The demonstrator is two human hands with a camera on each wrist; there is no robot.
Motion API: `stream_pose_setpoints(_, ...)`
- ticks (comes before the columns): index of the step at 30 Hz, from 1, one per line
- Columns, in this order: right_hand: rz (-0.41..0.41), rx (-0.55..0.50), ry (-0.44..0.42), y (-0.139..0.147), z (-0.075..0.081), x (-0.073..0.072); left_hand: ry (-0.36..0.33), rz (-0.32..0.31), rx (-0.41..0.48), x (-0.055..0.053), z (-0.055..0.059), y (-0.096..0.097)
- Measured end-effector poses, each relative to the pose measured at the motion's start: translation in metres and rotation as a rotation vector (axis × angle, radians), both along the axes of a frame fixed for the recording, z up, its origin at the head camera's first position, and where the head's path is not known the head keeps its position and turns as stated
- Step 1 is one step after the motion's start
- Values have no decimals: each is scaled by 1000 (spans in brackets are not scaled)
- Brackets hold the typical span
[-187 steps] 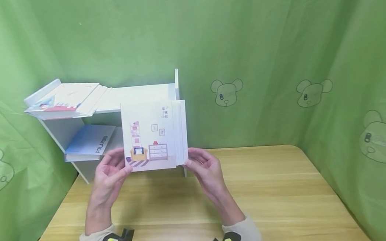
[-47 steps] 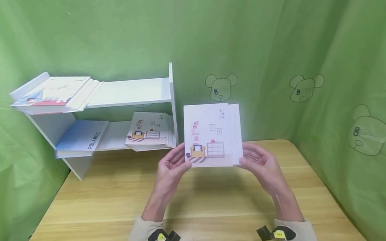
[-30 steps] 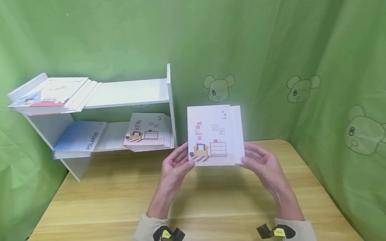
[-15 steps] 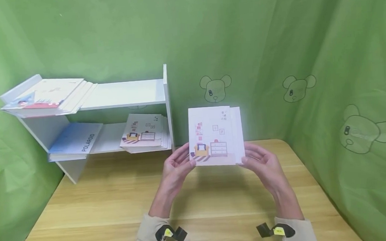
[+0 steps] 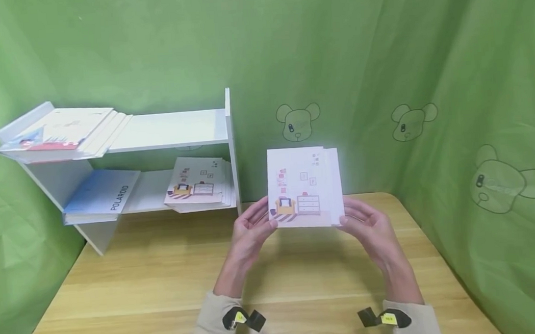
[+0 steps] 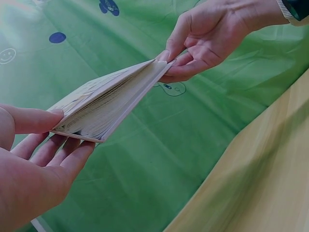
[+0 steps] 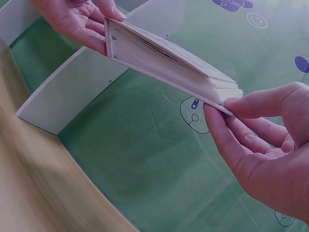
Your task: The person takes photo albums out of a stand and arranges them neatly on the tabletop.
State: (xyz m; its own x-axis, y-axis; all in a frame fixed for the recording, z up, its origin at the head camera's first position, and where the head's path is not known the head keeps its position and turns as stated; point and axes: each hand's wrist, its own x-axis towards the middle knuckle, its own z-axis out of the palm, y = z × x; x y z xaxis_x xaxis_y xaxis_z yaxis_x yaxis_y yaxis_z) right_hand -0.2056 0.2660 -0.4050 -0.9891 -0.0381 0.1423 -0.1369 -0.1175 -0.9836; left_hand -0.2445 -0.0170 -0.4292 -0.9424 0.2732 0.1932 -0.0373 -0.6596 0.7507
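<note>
A white book (image 5: 298, 185) with a drawing of a yellow armchair and a chest of drawers on its cover is held up above the table, right of the shelf. My left hand (image 5: 251, 234) pinches its lower left corner, thumb on the cover and fingers behind. At the lower right corner my right hand (image 5: 370, 230) holds it the same way. From the left wrist view, the page edges of the book (image 6: 111, 104) show slightly fanned between the covers. The right wrist view shows the right thumb and fingers (image 7: 241, 140) pinching the book's corner.
A white two-tier shelf (image 5: 168, 129) stands at the table's back left. Several books (image 5: 69, 128) lie on its top tier. Below are a blue POLAROID book (image 5: 108, 192) and a look-alike armchair-cover book (image 5: 197, 181). A green curtain (image 5: 357, 54) surrounds the wooden table (image 5: 164, 275).
Since the oldest frame, both hands have carried a book from in front of the shelf to its right. The look-alike on the lower tier has come into sight. Lately the hands drift slightly right.
</note>
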Motion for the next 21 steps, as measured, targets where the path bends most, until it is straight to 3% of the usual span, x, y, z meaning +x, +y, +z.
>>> stream_pose_setpoints(11,-7,-36,-3,7,-3,-1,-15,15,1,-1,-1,10)
stream_pose_setpoints(21,-70,-21,-60,18,-4,-2,-30,10,16,-5,-5,25)
